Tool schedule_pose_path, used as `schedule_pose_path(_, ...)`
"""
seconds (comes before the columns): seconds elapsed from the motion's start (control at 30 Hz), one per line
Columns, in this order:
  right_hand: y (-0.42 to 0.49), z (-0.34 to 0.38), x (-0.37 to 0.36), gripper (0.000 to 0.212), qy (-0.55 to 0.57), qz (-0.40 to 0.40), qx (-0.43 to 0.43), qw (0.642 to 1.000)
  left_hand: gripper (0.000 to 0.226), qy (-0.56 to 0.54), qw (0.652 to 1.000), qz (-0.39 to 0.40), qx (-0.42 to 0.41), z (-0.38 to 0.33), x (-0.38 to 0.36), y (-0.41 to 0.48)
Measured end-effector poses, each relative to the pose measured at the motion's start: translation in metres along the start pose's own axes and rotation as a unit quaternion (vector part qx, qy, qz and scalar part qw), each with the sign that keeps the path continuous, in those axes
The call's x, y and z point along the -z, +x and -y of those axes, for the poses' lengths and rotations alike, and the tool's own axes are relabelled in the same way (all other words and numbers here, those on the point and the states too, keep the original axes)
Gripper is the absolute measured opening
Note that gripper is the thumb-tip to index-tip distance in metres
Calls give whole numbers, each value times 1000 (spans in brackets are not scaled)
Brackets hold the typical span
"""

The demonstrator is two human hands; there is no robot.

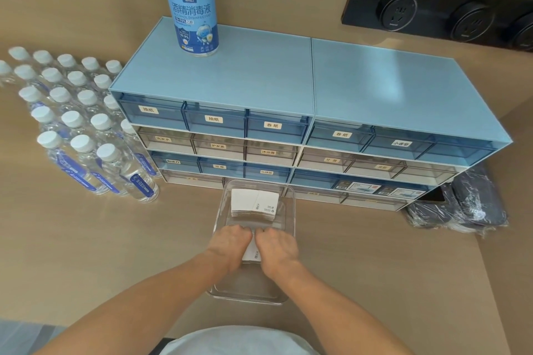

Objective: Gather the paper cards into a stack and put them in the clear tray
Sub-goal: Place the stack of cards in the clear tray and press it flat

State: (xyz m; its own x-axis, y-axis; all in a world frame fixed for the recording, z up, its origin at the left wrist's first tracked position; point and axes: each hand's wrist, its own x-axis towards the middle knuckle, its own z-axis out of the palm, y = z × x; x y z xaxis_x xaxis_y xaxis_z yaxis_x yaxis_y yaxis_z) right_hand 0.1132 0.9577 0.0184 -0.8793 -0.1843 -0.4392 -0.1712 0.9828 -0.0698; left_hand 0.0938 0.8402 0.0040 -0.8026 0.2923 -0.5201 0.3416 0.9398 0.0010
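Two hands: left hand, right hand | fingers grasping one card stack | second stack | one clear tray

The paper cards are white with small dark print, inside a clear tray. The drawer cabinet is light blue, with alternating blue and grey-clear drawers. White caps top clear, blue-labelled water bottles. The countertop is tan.

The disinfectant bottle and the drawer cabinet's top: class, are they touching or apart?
Touching. The head view shows the disinfectant bottle standing upright with its base resting on the blue top of the drawer cabinet, no gap beneath it.
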Motion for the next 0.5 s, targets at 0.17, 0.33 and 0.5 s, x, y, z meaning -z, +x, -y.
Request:
schedule_pose_path(0.17,-1,0,0,47,0,3,-1,1000,46,2,1000,-1,6,0,-1,-3)
schedule_pose_path(0.33,-1,-1,0,47,2,4,1,1000,43,10,1000,-6,10,-2,-6,-4)
schedule_pose_path(0.5,1,-2,0,49,2,11,-1,1000,43,1,1000,-6,14,-1,-7,-3)
